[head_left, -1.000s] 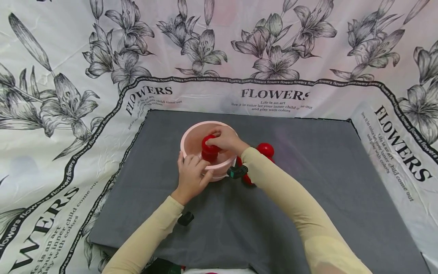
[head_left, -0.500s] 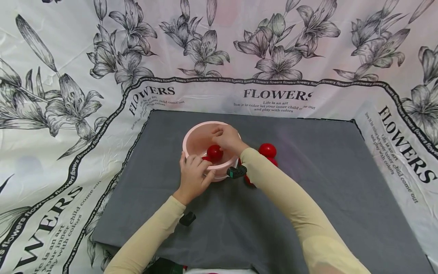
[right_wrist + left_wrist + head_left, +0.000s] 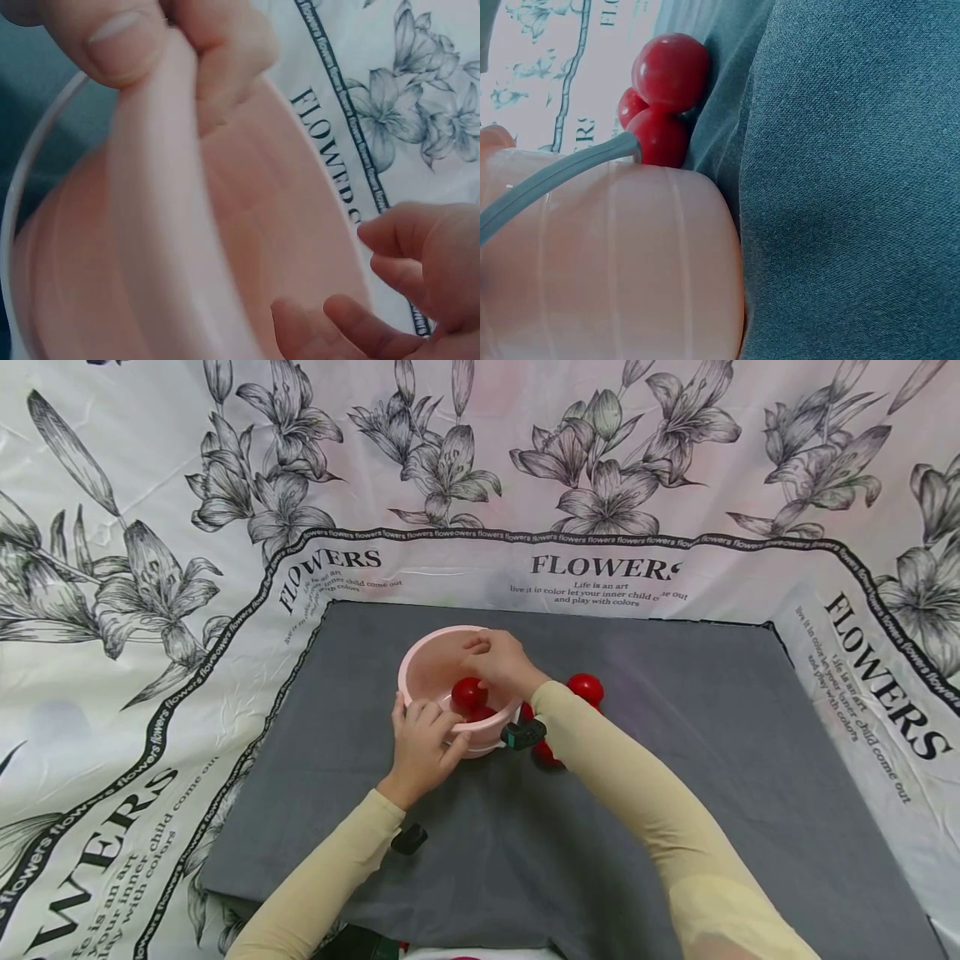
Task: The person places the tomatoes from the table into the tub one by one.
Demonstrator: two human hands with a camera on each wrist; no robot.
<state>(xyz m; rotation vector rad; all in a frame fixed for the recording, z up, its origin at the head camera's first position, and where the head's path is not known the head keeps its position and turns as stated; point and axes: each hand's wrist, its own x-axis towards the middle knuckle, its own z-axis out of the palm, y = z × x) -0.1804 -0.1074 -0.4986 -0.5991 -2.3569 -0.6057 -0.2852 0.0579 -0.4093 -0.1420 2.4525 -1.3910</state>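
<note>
A pink bucket point(image 3: 420, 664) stands on the dark cloth, with several red balls point(image 3: 469, 694) inside. My left hand point(image 3: 423, 745) grips its near rim; in the right wrist view the thumb point(image 3: 127, 45) lies outside and the fingers reach over the edge. Above the bucket's right side is my right hand point(image 3: 504, 662), its fingers loosely bent and nothing between them. The right wrist view shows those fingers point(image 3: 367, 326) spread apart over the bucket's interior. A grey handle point(image 3: 570, 169) hangs along the bucket's outside in the left wrist view.
More red balls point(image 3: 585, 688) lie on the table right beside the bucket, partly hidden by my right sleeve. A grey cloth point(image 3: 720, 735) covers the table. A white flower-printed sheet point(image 3: 480, 443) rises behind it.
My right hand has released a red ball into the bucket and risen slightly toward the far right rim. The balls inside have shifted. My left hand keeps its grip on the rim.
</note>
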